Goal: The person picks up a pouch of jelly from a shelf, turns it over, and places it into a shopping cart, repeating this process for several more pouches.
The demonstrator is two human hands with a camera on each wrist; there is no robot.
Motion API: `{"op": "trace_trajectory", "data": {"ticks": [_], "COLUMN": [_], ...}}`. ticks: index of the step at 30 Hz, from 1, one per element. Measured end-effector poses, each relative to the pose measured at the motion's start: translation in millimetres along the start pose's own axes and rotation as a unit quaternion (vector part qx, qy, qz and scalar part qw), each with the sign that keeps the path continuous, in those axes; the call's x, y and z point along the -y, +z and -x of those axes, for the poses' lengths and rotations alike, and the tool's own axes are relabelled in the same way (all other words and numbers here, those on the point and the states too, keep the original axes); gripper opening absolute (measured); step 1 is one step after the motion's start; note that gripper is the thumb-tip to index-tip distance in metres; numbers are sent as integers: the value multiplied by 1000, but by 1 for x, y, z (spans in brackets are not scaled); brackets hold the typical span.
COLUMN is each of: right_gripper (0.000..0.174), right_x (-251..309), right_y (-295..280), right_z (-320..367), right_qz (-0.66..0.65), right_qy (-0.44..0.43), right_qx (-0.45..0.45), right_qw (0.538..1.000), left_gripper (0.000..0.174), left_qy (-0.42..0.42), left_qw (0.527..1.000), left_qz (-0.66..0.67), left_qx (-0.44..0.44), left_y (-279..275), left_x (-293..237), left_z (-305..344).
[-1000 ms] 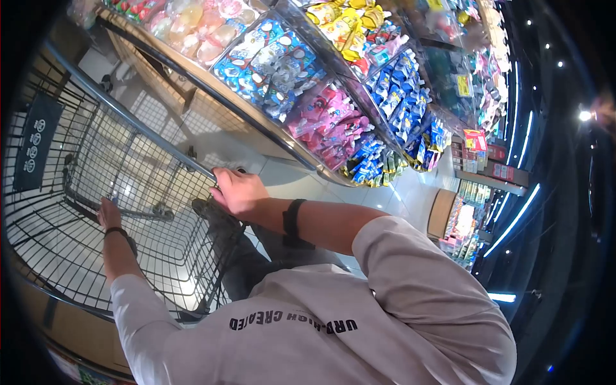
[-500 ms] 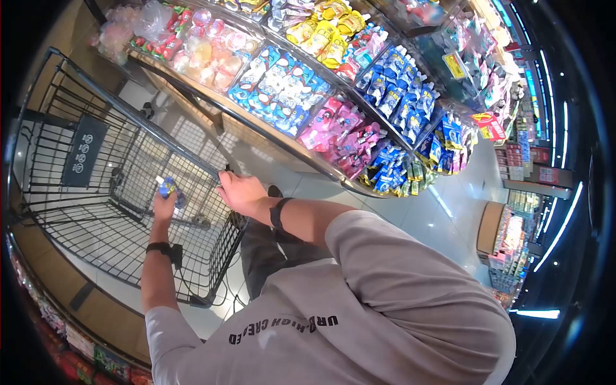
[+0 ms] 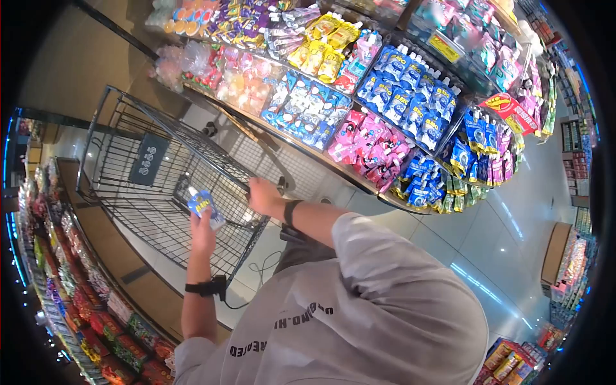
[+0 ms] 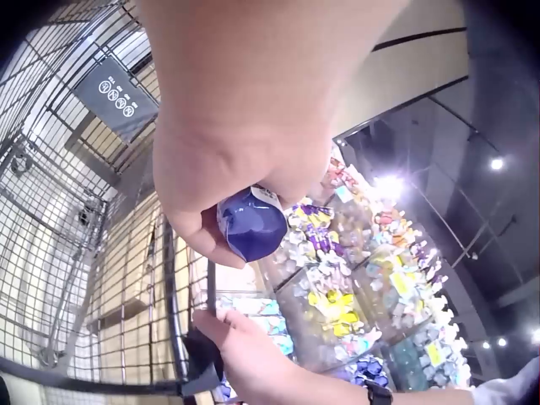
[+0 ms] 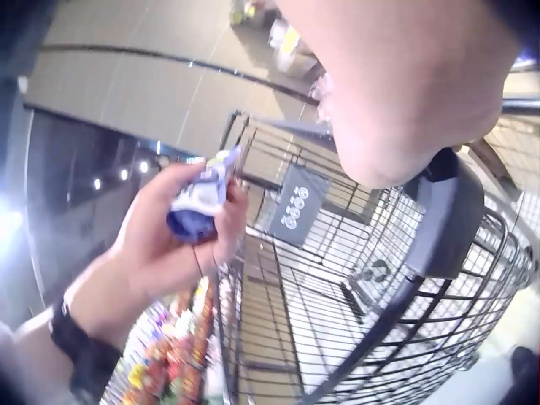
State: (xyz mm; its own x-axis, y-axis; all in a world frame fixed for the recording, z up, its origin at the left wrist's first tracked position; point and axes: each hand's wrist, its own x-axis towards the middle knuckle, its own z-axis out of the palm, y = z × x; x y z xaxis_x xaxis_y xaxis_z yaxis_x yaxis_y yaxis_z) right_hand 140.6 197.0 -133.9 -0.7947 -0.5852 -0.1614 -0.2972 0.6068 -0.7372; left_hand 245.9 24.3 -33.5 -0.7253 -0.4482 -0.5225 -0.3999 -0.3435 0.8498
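Observation:
My left hand (image 3: 203,236) grips a blue spouted pouch (image 3: 204,204) with a white cap and yellow lettering, held up over the wire shopping cart (image 3: 147,212). In the left wrist view the pouch's dark blue bottom (image 4: 253,226) pokes out between thumb and fingers. From the right wrist view, fingers of the left hand (image 5: 152,236) wrap the pouch's sides. My right hand (image 3: 264,197) holds the near end of the cart's handle bar; in the right wrist view it lies against a black plastic corner piece (image 5: 447,219), its fingertips hidden.
A tiered display of similar blue pouches (image 3: 407,90), pink pouches (image 3: 369,149) and yellow packs (image 3: 327,48) stands beyond the cart. Along the left runs another shelf of colourful packets (image 3: 96,314). Tiled floor (image 3: 475,237) stretches to the right, with a round-ended stand (image 3: 557,253) farther off.
My left hand has risen from low in the cart with the pouch, which now shows plainly. The right hand stays on the handle. The view has swung, showing more of both shelves.

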Motion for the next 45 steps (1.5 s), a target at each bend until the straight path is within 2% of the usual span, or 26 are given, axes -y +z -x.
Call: {"op": "trace_trajectory", "data": {"ticks": [2,4,6,7,10,12,13,14,16,17,18,20,21,22,24,25,26,28,29,30,31,32,34,37,40,45], "right_gripper": [43,48,49,49,55,65,67,67,64,57,57,53,42,42,33,30,30,33,34,35,35,35,36,36,35,39], "right_x": [-10,-35,-39,-44,-54,-45,-43,-42,-40,-36,-35,-35,-36,-37,-45,-60,-55,-32,-37,-37,-35,-31,-41,-34,-41,-47], "right_y": [-25,-36,-85,-101,-144,-181,-192,-200,-213,-222,-227,-236,-237,-236,-224,-214,-229,-260,-253,-252,-254,-261,-256,-273,-263,-256], "right_z": [16,26,47,56,85,107,116,122,134,143,147,152,155,156,154,147,150,163,157,153,155,156,149,157,155,154], "right_qz": [-87,-182,-271,-274,-231,-267,-320,-320,-480,-543,-544,-610,-627,-627,-655,-613,-615,-607,-570,-528,-554,-582,-564,-563,-585,-549], "right_qy": [46,-8,55,50,-38,-82,-84,-86,-146,-121,-124,-113,-108,-109,-91,-79,-77,14,22,27,31,41,17,49,-26,7], "right_qx": [-30,-54,78,76,145,211,251,250,259,270,270,277,279,279,139,95,105,80,32,-20,-61,-65,-109,-38,-46,-17], "right_qw": [995,982,958,958,961,937,910,910,825,786,784,734,719,719,737,780,778,791,821,849,830,809,818,824,809,835], "left_gripper": [38,33,33,33,35,31,38,38,48,60,60,66,71,71,68,71,71,64,64,56,48,48,34,36,36,34], "left_qy": [3,25,44,22,-2,-64,-66,-64,-153,-169,-168,-157,-126,-126,-120,-148,-150,-172,-178,-130,-82,-85,-18,-21,-15,-15], "left_qw": [1000,999,997,996,989,961,942,943,866,871,872,845,869,869,891,881,885,871,875,891,896,898,887,889,898,917], "left_qz": [-16,5,-37,-34,-33,36,58,57,193,146,143,110,26,26,-63,-64,-59,6,11,-78,-166,-164,-243,-230,-202,-182], "left_qx": [9,36,45,76,141,265,323,322,435,438,438,500,479,478,434,445,436,459,450,429,403,400,391,396,391,354], "left_y": [18,33,44,68,110,133,141,149,163,167,171,185,198,210,224,221,224,223,226,234,240,243,250,254,253,256], "left_x": [0,11,20,11,7,-4,-4,-4,-5,-7,-6,1,-12,-16,-19,-9,-8,-4,-5,-11,-15,-17,-21,-26,-28,-34], "left_z": [27,45,53,72,95,110,112,113,111,110,109,108,118,123,129,115,108,102,105,110,115,118,119,119,117,115]}}
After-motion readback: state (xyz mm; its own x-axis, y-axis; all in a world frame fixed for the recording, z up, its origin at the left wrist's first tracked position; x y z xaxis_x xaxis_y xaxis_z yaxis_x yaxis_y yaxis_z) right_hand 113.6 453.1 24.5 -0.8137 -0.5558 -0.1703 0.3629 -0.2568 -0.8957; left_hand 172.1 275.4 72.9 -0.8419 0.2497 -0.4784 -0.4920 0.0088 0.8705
